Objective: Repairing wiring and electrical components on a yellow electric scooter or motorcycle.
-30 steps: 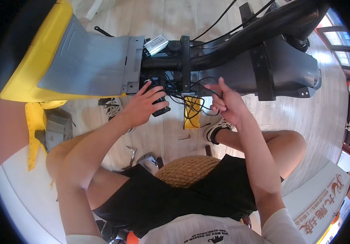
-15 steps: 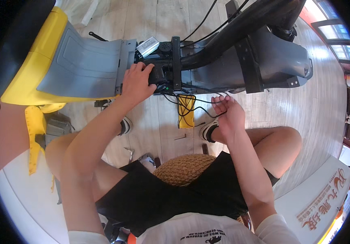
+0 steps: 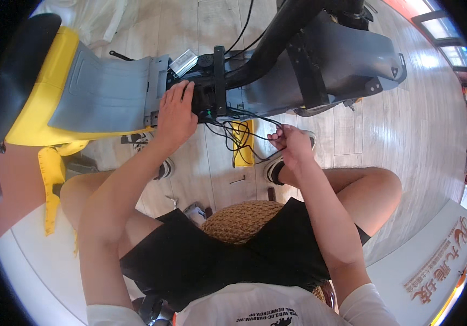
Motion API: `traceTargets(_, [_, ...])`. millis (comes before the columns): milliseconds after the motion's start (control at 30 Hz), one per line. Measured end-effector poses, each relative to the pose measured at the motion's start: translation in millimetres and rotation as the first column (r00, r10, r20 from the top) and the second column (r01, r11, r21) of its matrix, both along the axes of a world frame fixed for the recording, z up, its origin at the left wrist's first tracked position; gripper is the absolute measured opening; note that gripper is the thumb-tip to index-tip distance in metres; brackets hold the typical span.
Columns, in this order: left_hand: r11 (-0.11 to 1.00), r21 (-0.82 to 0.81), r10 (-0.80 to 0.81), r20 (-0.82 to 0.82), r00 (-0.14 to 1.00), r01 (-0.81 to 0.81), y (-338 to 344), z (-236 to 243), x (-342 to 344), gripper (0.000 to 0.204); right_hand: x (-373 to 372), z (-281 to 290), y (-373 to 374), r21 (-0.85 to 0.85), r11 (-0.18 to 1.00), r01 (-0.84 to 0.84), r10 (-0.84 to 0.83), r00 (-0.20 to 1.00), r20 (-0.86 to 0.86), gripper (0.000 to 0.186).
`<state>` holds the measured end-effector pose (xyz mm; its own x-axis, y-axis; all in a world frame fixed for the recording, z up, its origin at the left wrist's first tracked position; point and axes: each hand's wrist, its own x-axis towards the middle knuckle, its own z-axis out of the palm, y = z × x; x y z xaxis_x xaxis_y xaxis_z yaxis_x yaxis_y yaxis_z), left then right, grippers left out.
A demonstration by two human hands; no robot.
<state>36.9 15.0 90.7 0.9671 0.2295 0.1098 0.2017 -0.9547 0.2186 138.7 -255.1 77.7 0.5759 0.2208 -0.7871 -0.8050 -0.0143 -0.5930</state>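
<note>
Pinching black cables point(image 3: 226, 125) with right hand point(image 3: 294, 144), left hand point(image 3: 176, 117) spread against black box point(image 3: 202, 99); white shirt point(image 3: 228, 301) lettered.

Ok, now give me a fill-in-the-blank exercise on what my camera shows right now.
1. The right hand pinches thin cables coloured ____.
2. The left hand is nearer the silvery box than the ____ hand is.
3. The oblong panel seen behind the cable loops is coloured ____.
Missing words: black; right; yellow.
</note>
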Motion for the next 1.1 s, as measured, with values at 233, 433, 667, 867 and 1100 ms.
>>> traceTargets(233, [0.987, -0.156, 0.059, 0.091, 0.994, -0.044, -26.7, 15.7, -1.2, 0.028, -8.6, 12.3, 14.8, 0.1, 0.982, 0.161, -0.177, 0.968, 0.177, 0.022])
traceTargets(433, [-0.407, -0.757, 0.301, -0.64, 0.707, -0.511, -117.7, -16.0, 12.6, 0.027, -19.8, 13.6, 7.2, 0.116, 0.984, 0.136, -0.151, 0.979, 0.134, 0.022])
traceTargets(667, [-0.45, -0.829, 0.728, -0.556, 0.401, -0.332, -169.0, -44.8, 43.5, 0.029, -68.5, 5.6, -10.3, 0.102, 0.96, -0.261, 0.253, 0.964, 0.086, 0.017])
traceTargets(867, [-0.556, -0.785, 0.647, -0.615, 0.45, -0.274, -161.3, -43.4, 37.4, 0.019, -30.5, 12.1, 12.7, -0.004, 0.959, -0.284, 0.284, 0.958, 0.023, 0.024])
traceTargets(1100, [-0.581, -0.787, 0.592, -0.584, 0.555, -0.208, -168.3, -45.3, 30.7, 0.021, -14.9, -10.2, 39.8, -0.09, 0.902, -0.422, 0.431, 0.894, 0.126, 0.038])
